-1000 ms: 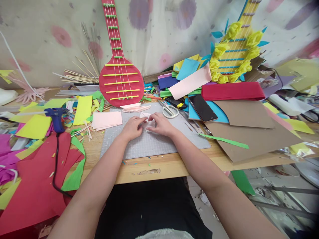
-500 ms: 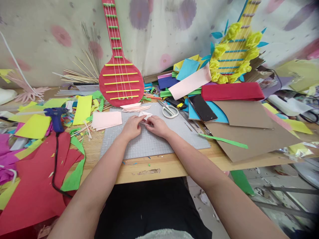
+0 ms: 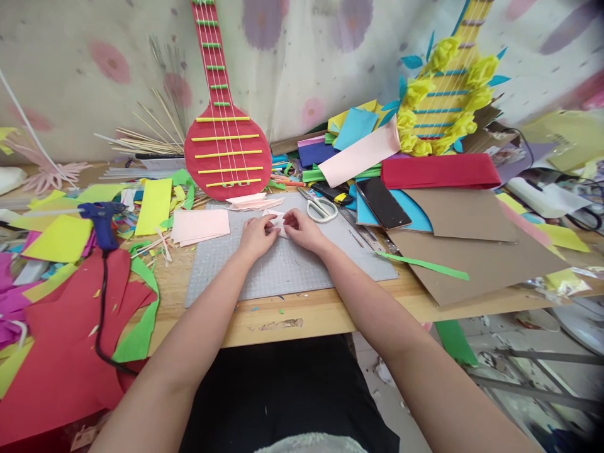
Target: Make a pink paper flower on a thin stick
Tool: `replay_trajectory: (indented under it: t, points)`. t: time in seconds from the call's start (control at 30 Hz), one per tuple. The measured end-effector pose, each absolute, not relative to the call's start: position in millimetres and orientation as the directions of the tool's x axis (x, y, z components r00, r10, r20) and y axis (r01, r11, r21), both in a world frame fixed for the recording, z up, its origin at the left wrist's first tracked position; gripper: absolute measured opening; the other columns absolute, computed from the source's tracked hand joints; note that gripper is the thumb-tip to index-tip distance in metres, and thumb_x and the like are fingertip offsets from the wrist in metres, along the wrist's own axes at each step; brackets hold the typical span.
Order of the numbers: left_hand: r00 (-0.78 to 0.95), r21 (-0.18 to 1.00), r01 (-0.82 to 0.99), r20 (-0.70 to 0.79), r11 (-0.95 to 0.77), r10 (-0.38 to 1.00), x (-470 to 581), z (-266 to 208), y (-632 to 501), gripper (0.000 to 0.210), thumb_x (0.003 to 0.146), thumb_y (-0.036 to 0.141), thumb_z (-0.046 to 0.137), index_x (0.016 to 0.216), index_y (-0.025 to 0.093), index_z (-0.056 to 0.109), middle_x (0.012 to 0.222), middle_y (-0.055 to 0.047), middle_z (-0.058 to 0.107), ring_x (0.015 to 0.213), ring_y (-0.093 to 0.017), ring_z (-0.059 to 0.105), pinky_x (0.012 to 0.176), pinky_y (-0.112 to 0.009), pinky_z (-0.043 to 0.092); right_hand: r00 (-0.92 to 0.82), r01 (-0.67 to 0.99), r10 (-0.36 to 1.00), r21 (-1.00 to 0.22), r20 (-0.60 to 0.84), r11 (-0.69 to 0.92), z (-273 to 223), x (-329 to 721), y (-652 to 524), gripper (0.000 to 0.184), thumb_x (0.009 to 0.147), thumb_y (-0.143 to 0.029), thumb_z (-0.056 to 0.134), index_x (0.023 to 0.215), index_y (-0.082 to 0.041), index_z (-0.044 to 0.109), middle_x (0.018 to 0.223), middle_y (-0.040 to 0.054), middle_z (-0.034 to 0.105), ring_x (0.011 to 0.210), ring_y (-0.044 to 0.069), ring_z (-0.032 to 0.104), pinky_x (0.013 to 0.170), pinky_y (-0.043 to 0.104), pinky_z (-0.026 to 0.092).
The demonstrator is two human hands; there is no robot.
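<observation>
Between my two hands is a small folded piece of pale pink paper [image 3: 279,223], partly hidden by my fingers. My left hand [image 3: 258,236] pinches its left side, and my right hand [image 3: 304,231] has thumb and fingers closed at its right side. Both hands are low over the grey cutting mat [image 3: 278,277]. Several folded pale pink paper pieces [image 3: 252,202] lie just beyond them. A stack of pale pink paper sheets [image 3: 201,226] rests to the left of my left hand. Scissors with white handles [image 3: 322,211] lie right of my right hand.
A red paper lute [image 3: 228,154] leans against the back wall. Blue glue gun [image 3: 104,223] and red paper [image 3: 70,333] are at left. To the right are a phone [image 3: 383,204], brown cardboard [image 3: 472,264], a green strip [image 3: 425,266] and a yellow flowered instrument [image 3: 436,104].
My fingers have shifted on the paper and moved slightly apart, so more of it shows between them. The view has tilted a little.
</observation>
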State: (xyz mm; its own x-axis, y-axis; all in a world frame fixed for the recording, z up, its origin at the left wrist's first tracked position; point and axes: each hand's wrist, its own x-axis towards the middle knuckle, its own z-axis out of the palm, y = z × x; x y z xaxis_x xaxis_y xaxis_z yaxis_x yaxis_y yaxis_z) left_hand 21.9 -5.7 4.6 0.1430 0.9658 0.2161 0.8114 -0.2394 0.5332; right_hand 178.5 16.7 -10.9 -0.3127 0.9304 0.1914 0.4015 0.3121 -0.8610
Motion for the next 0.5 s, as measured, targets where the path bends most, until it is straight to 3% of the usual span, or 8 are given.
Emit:
replay_trajectory:
  t: [0.23, 0.5]
  points:
    - [0.092, 0.537, 0.820, 0.215, -0.197, 0.972, 25.7, 3.7, -5.5, 0.035, 0.076, 0.026, 0.058, 0.110, 0.019, 0.059, 0.084, -0.002, 0.068, 0.086, -0.019, 0.058, 0.094, -0.036, 0.034, -0.331, 0.451, 0.920, -0.821, 0.211, 0.351, -10.6, 175.8, 13.9, 0.020, 0.068, -0.019, 0.056, 0.087, -0.019, 0.047, 0.081, 0.0000, 0.055, 0.064, 0.009, 0.051, 0.066, 0.027, 0.045]
    - [0.103, 0.466, 0.858, 0.258, -0.218, 0.961, 28.1, 1.7, -7.0, 0.033, 0.075, 0.024, 0.057, 0.108, 0.019, 0.060, 0.083, -0.003, 0.067, 0.087, -0.021, 0.056, 0.092, -0.037, 0.033, -0.253, 0.370, 0.950, -0.889, 0.182, 0.269, -11.1, 177.8, 17.3, 0.020, 0.069, -0.012, 0.049, 0.087, -0.019, 0.048, 0.080, -0.0006, 0.059, 0.066, 0.010, 0.055, 0.067, 0.027, 0.046]
